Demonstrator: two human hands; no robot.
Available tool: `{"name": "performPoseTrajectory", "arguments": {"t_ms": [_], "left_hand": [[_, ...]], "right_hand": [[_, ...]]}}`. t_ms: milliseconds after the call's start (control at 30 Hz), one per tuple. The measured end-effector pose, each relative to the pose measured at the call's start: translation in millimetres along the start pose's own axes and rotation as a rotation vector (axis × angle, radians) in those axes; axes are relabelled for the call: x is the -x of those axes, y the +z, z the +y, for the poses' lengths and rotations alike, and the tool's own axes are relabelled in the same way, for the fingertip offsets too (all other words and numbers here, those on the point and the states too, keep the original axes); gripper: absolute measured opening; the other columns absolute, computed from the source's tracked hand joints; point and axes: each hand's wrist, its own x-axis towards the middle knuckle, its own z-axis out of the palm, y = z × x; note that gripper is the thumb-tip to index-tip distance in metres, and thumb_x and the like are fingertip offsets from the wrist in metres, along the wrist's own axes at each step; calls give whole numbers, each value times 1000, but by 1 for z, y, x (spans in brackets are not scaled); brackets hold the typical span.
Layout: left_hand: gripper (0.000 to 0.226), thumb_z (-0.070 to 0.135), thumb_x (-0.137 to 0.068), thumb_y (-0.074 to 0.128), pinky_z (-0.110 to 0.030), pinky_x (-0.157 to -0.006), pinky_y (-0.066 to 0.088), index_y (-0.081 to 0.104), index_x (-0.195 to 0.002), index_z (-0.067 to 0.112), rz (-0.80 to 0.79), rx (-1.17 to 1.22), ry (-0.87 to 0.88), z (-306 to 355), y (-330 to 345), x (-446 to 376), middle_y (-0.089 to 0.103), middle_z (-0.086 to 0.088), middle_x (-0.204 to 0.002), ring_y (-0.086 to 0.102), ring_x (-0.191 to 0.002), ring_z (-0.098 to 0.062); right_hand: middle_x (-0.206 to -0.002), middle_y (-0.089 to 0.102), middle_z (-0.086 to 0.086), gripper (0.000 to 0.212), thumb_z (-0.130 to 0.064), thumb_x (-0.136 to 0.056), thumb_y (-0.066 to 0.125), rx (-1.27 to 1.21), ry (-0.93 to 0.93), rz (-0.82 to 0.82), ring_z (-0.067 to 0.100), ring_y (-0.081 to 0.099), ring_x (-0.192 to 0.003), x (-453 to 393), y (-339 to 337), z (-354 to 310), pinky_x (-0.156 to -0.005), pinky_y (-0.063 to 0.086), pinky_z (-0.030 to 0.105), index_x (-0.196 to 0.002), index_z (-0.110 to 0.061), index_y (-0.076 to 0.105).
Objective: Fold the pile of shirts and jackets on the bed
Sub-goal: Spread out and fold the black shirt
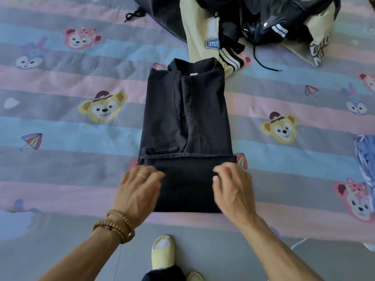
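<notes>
A black collared cotton shirt [186, 122] is laid lengthwise on the bed with the striped cartoon-print sheet [71, 122], its sides folded inward and its lower hem turned up over the body. The left hand [138, 189] and right hand [233, 189] are rested on the turned-up section, fingers [220, 169] loosely spread and nothing gripped. A heaped black-and-cream varsity jacket [253, 23] is seen beyond the collar, its striped cuff just beside it.
</notes>
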Motion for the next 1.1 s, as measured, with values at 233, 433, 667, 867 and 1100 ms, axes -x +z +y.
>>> {"name": "performPoseTrajectory", "arguments": {"t_ms": [233, 433, 667, 867, 1100], "left_hand": [[65, 30, -89, 29, -50, -113, 8, 16, -152, 35, -419, -378, 449, -68, 20, -42, 33, 5, -153, 27, -143, -18], [127, -7, -47, 67, -52, -119, 9, 9, -154, 29, -443, -440, 478, -97, 7, -52, 22, 1, -159, 0, -147, -23], [115, 47, -81, 67, -46, -117, 5, -32, -140, 46, -600, -342, 459, -107, 10, -90, -14, 10, -157, -13, -145, -22], [95, 34, -89, 61, -44, -117, -9, -15, -145, 44, -569, -194, 316, -95, 20, -94, -13, 11, -156, -20, -144, -20], [41, 35, -88, 54, -27, -109, 31, 55, -129, 28, -563, 657, -364, -74, -14, -119, 51, 14, -135, 39, -133, -10]], "right_hand": [[-158, 32, -5, 52, -37, -99, 27, 248, -280, -493, 19, 29, -146, -32, 24, 36, -115, 28, 52, -149, -27, 37], [-160, 25, -3, 100, 9, -62, 56, 403, -508, -610, 22, 23, -147, -50, -11, 89, -113, 34, 46, -153, -21, 27], [-158, 32, 1, 110, 22, -50, 33, 405, -503, -522, 29, 30, -145, -68, 6, 83, -109, 41, 46, -152, -20, 33], [-160, 22, -10, 109, 34, -60, 33, 110, -289, -514, 14, 15, -150, -79, 11, 75, -105, 38, 29, -151, -25, 37], [-121, 62, -8, 20, -3, -95, 59, -639, 543, -823, 2, 59, -104, -138, -31, 62, -100, 40, 26, -106, -14, 72]]}}
